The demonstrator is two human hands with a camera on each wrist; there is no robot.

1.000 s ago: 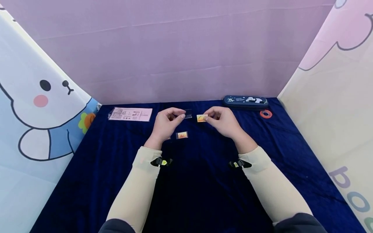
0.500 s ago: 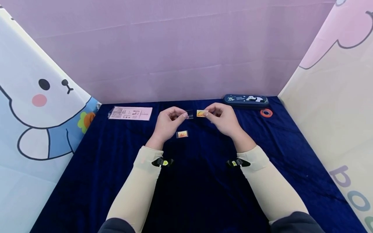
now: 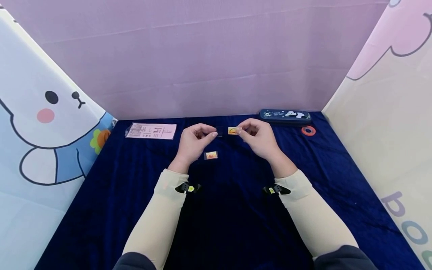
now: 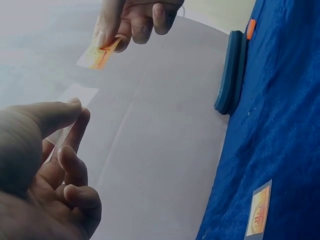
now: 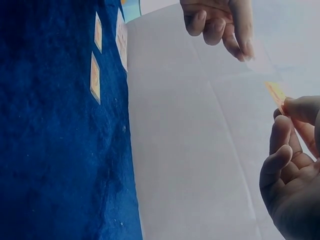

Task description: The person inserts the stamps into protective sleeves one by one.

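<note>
My left hand [image 3: 194, 142] pinches a small clear plastic sleeve [image 4: 82, 93] between thumb and forefinger. Facing it across a narrow gap, my right hand [image 3: 260, 138] pinches a yellow-orange stamp [image 3: 232, 130] by its right end. The stamp's notched edge shows in the left wrist view; stamp and sleeve are apart, both held up off the cloth. Below the hands lies a stamp in a dark-edged clear sleeve [image 3: 211, 155]. A second sleeved stamp [image 5: 98, 32] appears in the right wrist view; in the head view the left hand or wrist hides it.
A dark blue velvet cloth [image 3: 229, 217] covers the table. At the back left lies a pink printed slip in a clear sleeve [image 3: 152, 131]. A navy panda-print case [image 3: 285, 116] and an orange ring-shaped roll [image 3: 308, 131] sit back right. Fabric walls [image 3: 216, 60] enclose the table.
The right hand has risen slightly with its stamp, bringing it level with the sleeve. A corner of the second sleeved stamp, seen earlier beside the left wrist, is now covered. Both grips are unchanged.
</note>
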